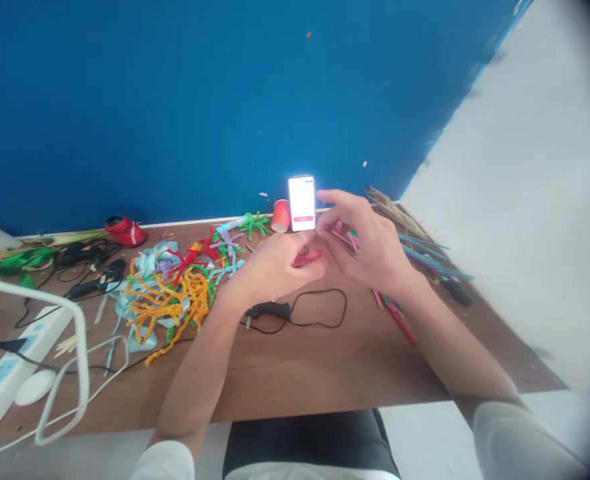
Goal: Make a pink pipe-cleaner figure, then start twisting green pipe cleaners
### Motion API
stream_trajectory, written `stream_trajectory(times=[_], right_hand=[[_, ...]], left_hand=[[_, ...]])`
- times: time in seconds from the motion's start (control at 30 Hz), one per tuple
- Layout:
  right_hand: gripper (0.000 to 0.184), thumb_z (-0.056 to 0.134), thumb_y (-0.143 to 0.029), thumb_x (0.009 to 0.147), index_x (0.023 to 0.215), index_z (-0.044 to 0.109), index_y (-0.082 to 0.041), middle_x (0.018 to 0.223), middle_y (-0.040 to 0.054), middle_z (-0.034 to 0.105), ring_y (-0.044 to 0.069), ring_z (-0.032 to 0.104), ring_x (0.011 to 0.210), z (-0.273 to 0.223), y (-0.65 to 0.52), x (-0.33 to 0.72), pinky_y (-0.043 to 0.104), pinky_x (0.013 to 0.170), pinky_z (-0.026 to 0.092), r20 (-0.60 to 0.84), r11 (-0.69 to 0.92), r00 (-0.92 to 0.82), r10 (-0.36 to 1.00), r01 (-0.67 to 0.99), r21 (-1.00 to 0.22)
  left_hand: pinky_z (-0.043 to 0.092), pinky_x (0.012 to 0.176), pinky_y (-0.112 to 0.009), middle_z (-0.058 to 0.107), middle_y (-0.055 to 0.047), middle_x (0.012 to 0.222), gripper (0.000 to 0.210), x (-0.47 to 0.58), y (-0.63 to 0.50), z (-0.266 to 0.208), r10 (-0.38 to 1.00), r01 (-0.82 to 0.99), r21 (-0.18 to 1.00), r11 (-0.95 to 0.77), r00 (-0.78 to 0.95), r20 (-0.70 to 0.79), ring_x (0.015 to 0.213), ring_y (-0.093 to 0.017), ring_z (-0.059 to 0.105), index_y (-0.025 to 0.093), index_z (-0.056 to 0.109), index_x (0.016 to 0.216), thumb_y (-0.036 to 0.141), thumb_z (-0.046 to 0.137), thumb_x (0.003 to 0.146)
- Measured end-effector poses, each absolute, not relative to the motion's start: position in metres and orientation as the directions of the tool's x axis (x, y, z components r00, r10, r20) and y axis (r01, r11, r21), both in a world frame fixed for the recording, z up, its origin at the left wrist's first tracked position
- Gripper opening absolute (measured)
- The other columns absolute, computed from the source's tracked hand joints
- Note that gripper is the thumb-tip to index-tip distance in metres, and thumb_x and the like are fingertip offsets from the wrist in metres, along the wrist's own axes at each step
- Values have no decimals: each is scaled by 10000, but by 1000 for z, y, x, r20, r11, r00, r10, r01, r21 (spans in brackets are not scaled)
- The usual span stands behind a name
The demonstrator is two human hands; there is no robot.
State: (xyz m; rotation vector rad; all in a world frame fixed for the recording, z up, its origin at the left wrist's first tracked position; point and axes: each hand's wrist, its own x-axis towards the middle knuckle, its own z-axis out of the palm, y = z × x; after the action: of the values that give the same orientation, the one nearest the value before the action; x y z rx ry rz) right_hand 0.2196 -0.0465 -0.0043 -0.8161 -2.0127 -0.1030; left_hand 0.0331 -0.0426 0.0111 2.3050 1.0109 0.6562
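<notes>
Above the brown wooden worktop (319, 373), toward its far edge, your left hand (276, 265) clasped a small, pinkish-red, fuzzy-looking bundle (308, 257), seemingly light, soft, best pinched mid-length; your right hand (372, 248) curled nearby, its hold unclear.

You see pinkish red on the piece (309, 257) in your left hand (277, 267), blue on the wall (199, 100), brown on the table (325, 373), orange-red on the cup (281, 217), white with a red bar on the phone screen (301, 200), and orange on the branching stems (172, 311).

Brown table (295, 380): fuzzy orange stems (173, 310), power strip (5, 375), cup (280, 217).
</notes>
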Motion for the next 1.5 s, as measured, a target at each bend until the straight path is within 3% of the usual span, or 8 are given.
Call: stream_trajectory(times=[0.17,0.37,0.67,0.93,1.17,1.5], right_hand=[[520,500,-75,932,1418,421,-241,1000,43,720,190,698,939,-5,-45,220,342,823,568,790,791,-382,480,578,-201],[495,482,-72,934,1394,413,-241,988,45,699,181,680,860,-6,-45,220,337,741,552,773,772,-358,523,582,-253],[445,578,-160,932,1349,451,-249,872,-6,662,161,654,782,0,-45,225,315,665,530,729,719,-190,658,445,-533],[399,613,-199,917,1293,484,-224,857,-10,700,162,684,793,3,-46,225,322,708,545,616,639,-194,764,364,-678],[408,588,-147,905,1299,491,-187,889,8,729,167,693,873,3,-47,222,326,770,529,567,613,-235,789,352,-707],[451,586,-156,905,1338,474,-213,890,-9,729,143,674,799,3,-51,221,280,672,500,559,635,-302,772,334,-697]], left_hand=[[350,559,-273,598,15,668,71,33,-42,9,778,530,632,-565,597,194,610,-121,507,188,600,823,226,559,866],[334,565,-277,598,13,685,120,33,-42,11,776,554,615,-561,610,157,621,-125,505,197,649,906,239,539,879],[347,572,-257,588,14,678,227,22,-41,19,767,543,601,-587,611,196,608,-113,492,192,710,1030,334,571,921],[400,642,-261,711,-2,841,215,13,-35,19,789,498,615,-611,452,417,691,-131,571,207,743,1020,348,631,903],[442,704,-257,736,-9,893,155,26,-35,13,787,436,655,-617,350,509,766,-134,618,204,740,986,298,667,887],[444,707,-276,705,-24,883,115,35,-31,4,774,418,652,-632,296,560,783,-148,610,197,738,935,274,681,872]])
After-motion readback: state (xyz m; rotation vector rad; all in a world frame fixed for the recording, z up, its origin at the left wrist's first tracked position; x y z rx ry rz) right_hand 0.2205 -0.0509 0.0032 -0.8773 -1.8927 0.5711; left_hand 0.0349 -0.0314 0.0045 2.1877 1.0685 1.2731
